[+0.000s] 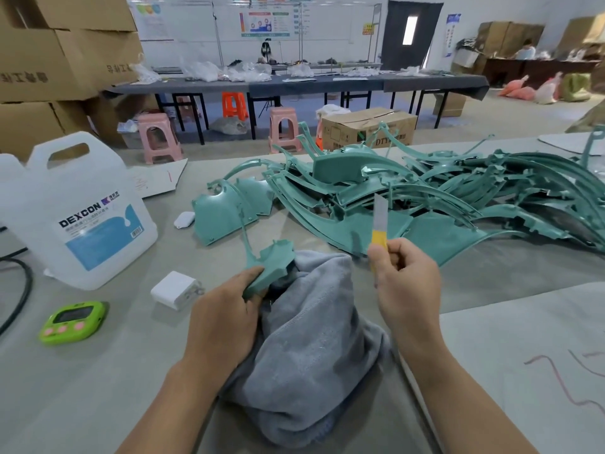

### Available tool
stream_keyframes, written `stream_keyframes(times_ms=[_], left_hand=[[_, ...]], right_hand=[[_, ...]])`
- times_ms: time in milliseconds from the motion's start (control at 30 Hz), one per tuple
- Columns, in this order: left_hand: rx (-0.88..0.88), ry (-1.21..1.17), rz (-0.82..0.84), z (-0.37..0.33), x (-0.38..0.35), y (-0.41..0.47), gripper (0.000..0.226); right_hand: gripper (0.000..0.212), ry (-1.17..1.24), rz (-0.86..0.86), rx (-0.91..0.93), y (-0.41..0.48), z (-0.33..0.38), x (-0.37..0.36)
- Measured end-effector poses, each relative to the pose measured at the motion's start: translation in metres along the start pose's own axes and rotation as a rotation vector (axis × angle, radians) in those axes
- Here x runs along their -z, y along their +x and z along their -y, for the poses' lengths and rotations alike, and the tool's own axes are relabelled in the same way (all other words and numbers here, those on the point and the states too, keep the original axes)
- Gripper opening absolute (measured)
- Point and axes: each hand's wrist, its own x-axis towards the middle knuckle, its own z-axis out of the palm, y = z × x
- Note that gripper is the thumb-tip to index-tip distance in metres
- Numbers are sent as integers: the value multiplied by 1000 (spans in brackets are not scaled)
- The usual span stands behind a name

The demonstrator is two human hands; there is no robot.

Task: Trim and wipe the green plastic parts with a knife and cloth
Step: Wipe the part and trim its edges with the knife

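My left hand (222, 314) grips a small green plastic part (273, 262) with a thin curved stem rising from it, held over a crumpled grey cloth (311, 348) on the table. My right hand (406, 280) holds a yellow-handled knife (379, 224) upright, its long blade pointing up, a little to the right of the part. A big heap of green plastic parts (425, 191) lies across the table behind my hands. Two flatter green shells (222, 214) sit at the heap's left end.
A white DEXCON jug (72, 208) stands at the left. A green timer (73, 321), a white charger block (175, 290) and a small white case (184, 219) lie nearby. A black cable (19, 290) runs at the far left. Cardboard boxes (49, 60) and stools (157, 136) stand beyond.
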Motion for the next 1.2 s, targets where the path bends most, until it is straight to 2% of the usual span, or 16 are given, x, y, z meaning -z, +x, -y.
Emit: stream_keyframes(times_ms=[67,133,233,333,400,467,533,600,667,767,967,1100,1200], left_hand=[[29,-38,-27,0,-1,0,30],[74,-65,-100,1,1,1,16],[119,-144,-330,-9,21,8,42],[-59,-172,-533,-24,39,8,33],[-179,-135,-535,-31,37,1,23],[-200,-87,-426,-32,26,-7,13],[-133,-9,-172,-34,18,-10,28],[-74,81,82,-33,12,-5,38],[-39,113,213,-31,10,1,39],[-17,114,277,-25,6,5,44],[-43,79,198,-12,1,3,47],[-42,47,135,-10,-1,3,48],[-33,2,125,-9,-1,2,48]], right_hand=[[23,46,108,-50,-10,7,-10],[23,86,264,-206,-22,10,-20],[27,303,509,-530,-40,13,-34],[41,730,663,-890,-56,21,-47],[42,860,617,-966,-53,23,-48],[30,832,370,-873,-38,20,-40],[20,696,125,-720,-20,14,-24],[23,550,26,-578,-9,4,-11],[25,479,67,-520,-6,-4,-7],[22,410,255,-471,-10,-6,-9],[20,364,585,-274,-28,-1,-19],[33,301,664,-238,-26,4,-16],[24,308,719,-209,-24,4,-12]])
